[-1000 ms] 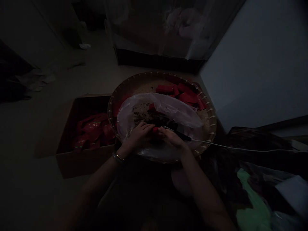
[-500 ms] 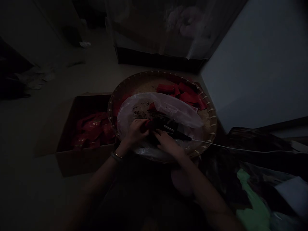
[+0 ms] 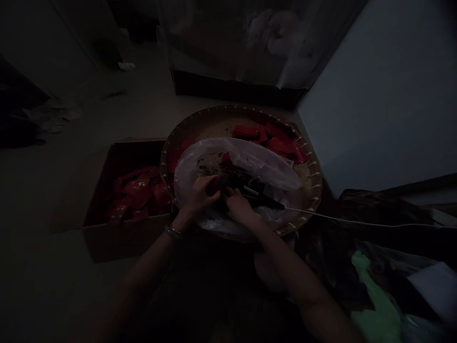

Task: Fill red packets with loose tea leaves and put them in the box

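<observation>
Fingers of the left hand [image 3: 203,194] are bent around a small red packet [image 3: 215,179], thumb on the near side; in this dim light I cannot tell whether the tips meet. Fingers of the right hand [image 3: 238,206] are curled close together, tips directed at the packet; whether they pinch anything cannot be determined, since the zone between the two hands is dark.

Packet position: over the near half of a round woven tray [image 3: 315,179], at a translucent plastic sheet [image 3: 264,164] spread inside it. Loose dark flakes [image 3: 209,167] lie ahead of the left hand.

Beside the right hand, a black elongated tool [image 3: 270,201] with a pale metallic strip rests at a slant. Its white cord [image 3: 346,219] crosses the tray rim and runs off to the person's right.

Further red packets [image 3: 280,139] are piled along the tray's far right wall. On the left, just beside the tray, an open cardboard box [image 3: 124,240] contains a heap of red packaging [image 3: 139,188]. A bracelet [image 3: 173,232] encircles the left wrist.
</observation>
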A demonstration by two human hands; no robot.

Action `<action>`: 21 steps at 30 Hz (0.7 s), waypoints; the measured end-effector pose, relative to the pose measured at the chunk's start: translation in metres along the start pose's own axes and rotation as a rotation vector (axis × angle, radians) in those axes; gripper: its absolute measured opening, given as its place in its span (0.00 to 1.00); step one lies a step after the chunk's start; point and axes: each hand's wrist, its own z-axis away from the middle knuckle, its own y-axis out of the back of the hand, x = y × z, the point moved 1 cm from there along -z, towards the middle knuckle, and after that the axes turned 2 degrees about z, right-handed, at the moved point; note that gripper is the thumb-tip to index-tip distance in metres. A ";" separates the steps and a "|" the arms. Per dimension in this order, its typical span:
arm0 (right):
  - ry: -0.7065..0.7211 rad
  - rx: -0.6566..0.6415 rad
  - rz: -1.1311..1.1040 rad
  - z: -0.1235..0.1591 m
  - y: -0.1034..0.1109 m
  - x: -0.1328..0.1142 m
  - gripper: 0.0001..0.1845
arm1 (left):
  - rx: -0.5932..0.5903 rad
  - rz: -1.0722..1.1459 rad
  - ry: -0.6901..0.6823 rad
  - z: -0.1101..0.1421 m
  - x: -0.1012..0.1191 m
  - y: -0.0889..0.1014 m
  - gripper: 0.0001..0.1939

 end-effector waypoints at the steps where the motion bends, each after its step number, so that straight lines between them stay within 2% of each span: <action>1: 0.012 -0.003 0.011 0.000 -0.001 0.000 0.27 | 0.001 0.003 0.000 0.000 0.000 0.000 0.23; 3: 0.025 -0.015 -0.017 -0.001 -0.003 0.001 0.24 | 0.002 0.005 0.007 0.000 0.001 0.000 0.23; 6: 0.026 0.019 -0.174 -0.003 -0.006 0.008 0.21 | -0.007 0.009 0.013 0.000 0.003 0.001 0.23; 9: -0.011 0.172 -0.409 -0.002 -0.008 0.020 0.20 | -0.002 0.017 0.017 0.000 0.004 0.003 0.22; 13: -0.136 0.360 -0.793 0.004 -0.009 0.033 0.19 | -0.010 0.008 0.016 0.000 0.005 0.003 0.22; 17: -0.308 0.274 -1.352 0.010 -0.009 0.036 0.23 | -0.005 0.000 -0.018 0.001 0.004 0.002 0.22; 21: -0.373 0.130 -1.801 0.014 -0.004 0.034 0.18 | 0.017 0.003 -0.061 0.001 0.002 0.000 0.21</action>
